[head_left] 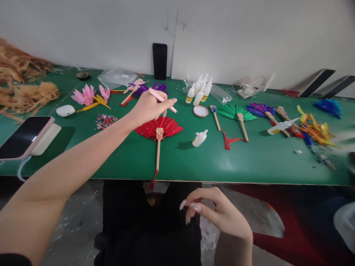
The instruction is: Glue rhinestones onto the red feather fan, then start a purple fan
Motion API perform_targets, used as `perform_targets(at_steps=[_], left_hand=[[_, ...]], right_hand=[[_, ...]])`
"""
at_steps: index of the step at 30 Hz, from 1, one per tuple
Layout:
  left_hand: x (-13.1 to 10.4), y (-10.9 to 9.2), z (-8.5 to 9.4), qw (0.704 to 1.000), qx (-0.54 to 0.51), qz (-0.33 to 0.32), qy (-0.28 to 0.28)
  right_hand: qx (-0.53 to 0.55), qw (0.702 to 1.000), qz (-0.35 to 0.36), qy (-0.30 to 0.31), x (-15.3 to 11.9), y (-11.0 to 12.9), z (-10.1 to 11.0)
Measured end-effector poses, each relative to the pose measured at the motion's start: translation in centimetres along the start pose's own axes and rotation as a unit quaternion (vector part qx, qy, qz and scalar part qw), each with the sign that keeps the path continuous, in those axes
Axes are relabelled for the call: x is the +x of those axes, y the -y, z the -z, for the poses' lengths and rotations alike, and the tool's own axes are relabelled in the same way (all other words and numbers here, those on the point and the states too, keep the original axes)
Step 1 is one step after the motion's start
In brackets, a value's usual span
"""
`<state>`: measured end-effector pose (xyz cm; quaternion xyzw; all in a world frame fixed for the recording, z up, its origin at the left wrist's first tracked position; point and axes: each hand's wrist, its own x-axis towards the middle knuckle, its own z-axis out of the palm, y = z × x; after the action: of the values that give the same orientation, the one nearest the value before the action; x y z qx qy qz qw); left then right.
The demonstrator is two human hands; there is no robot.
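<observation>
My left hand (151, 104) is closed on pink tweezers (172, 108), above the upper edge of a red feather fan (173, 128). The fan lies flat, with small pale beads on its feathers, a wooden handle (158, 155) toward me and a red tassel (152, 184) hanging at the table's front edge. My right hand (219, 210) hangs below that edge over my lap, its fingers loosely bent with nothing in them. An uncapped white glue bottle (199, 138) stands right of the fan. Behind it is a small round white dish (200, 111). Multicoloured beads (105, 121) are heaped left of the fan.
Several glue bottles (198, 88) stand at the back of the green table (177, 162). Green (235, 112) and purple fans (260, 109) and yellow feathers (317, 129) lie right. Pink feathers (84, 95), a white case (65, 111) and a phone (26, 136) are left. Another phone (160, 61) leans on the wall.
</observation>
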<state>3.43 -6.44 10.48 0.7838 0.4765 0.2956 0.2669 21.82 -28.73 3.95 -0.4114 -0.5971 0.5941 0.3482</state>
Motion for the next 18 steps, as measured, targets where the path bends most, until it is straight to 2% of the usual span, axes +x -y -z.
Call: perform_targets(at_steps=[1, 3, 6, 9, 11, 12, 13, 14, 16, 18], left_hand=[[-0.7, -0.4, 0.8, 1.000, 0.000, -0.016, 0.010], [-2.4, -1.0, 2.1, 0.996, 0.008, -0.045, 0.074], [-5.4, -1.4, 2.6, 0.983, 0.024, -0.087, 0.160], [-8.1, -1.4, 0.7, 0.958, 0.017, -0.158, 0.240], [-9.3, -1.4, -1.3, 0.931, 0.020, -0.166, 0.323], [-9.8, -1.5, -2.2, 0.917, 0.018, -0.161, 0.365], [-10.3, -1.5, -2.9, 0.902, 0.013, -0.154, 0.404], [-10.7, -1.6, -3.3, 0.888, 0.003, -0.147, 0.435], [-11.7, -1.6, -3.2, 0.868, -0.023, -0.129, 0.478], [-12.6, -1.5, -1.8, 0.857, -0.056, -0.108, 0.500]], right_hand=[[-0.001, 1.000, 0.015, -0.005, -0.2, 0.3, 0.0], [-0.004, 0.999, 0.042, -0.001, -0.6, 1.1, -0.1], [-0.022, 0.996, 0.079, 0.047, -0.6, 2.2, -1.0], [-0.043, 0.979, 0.148, 0.130, 0.3, 3.4, -2.5], [-0.043, 0.965, 0.199, 0.163, 0.9, 4.1, -3.2], [-0.035, 0.961, 0.224, 0.159, 1.2, 4.5, -3.2], [-0.024, 0.960, 0.248, 0.130, 1.3, 4.9, -3.0], [-0.017, 0.961, 0.265, 0.075, 1.4, 5.1, -2.4], [-0.037, 0.955, 0.277, -0.098, 1.5, 5.4, -0.6], [-0.117, 0.926, 0.235, -0.271, 1.6, 5.0, 1.4]])
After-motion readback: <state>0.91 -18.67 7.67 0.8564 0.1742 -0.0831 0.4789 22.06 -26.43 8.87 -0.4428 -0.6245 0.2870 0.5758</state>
